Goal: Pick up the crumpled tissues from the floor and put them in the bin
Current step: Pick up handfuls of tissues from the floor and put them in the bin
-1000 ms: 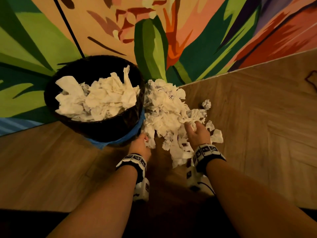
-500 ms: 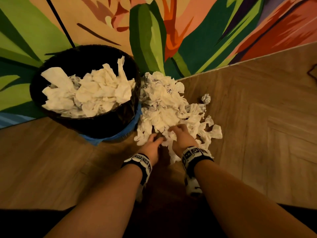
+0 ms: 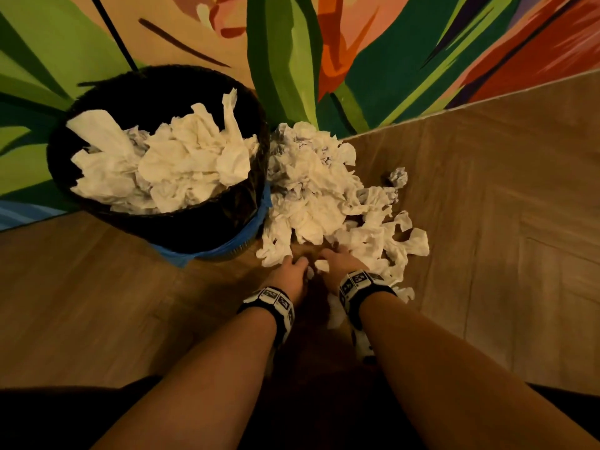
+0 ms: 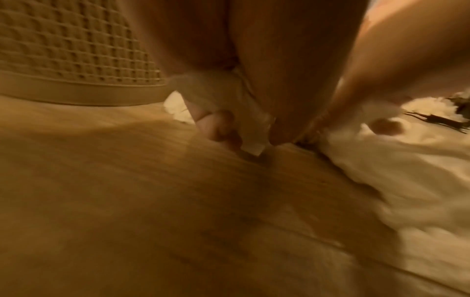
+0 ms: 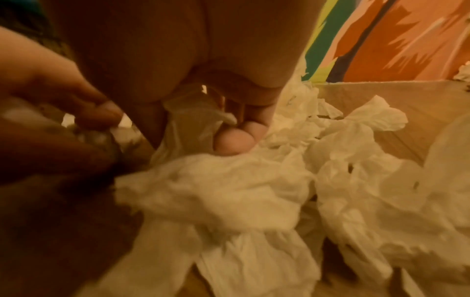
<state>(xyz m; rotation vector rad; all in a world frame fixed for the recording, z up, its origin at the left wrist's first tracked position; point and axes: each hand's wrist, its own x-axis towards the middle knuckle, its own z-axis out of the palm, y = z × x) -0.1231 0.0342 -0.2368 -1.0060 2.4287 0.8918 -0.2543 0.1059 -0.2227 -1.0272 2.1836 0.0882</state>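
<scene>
So on the left the bin (image 3: 156,222) is sitting against the painted wall (image 3: 357,60), black liner, blue bag edge (image 3: 250,232) poking out at the base, and it's already heaping with crumpled tissues (image 3: 168,164). Just right of it, touching its side, the floor pile (image 3: 318,196) is spreading over the wooden floor (image 3: 503,222), with one small ball (image 3: 398,177) sitting a bit apart at the far right.

Both hands are working the near edge of that pile. The left hand (image 3: 290,271) is curling its fingers (image 4: 218,124) round a strip of tissue, and the left wrist view is showing it pinched against the thumb. The right hand (image 3: 339,264) is doing the same right beside it, fingers (image 5: 236,144) folding over a wad.

My guess on handling: this stuff is feather-light, soft and squashy, nothing to break, but loose bits are going to drop from a big grab. Best to be scooping from underneath at the pile's edge and squeezing it into one clump.

Compared to a second ago, the hands are sitting much closer together now, almost touching, and they're pulling back toward the near edge instead of reaching into the middle. The pile itself isn't looking much smaller.
</scene>
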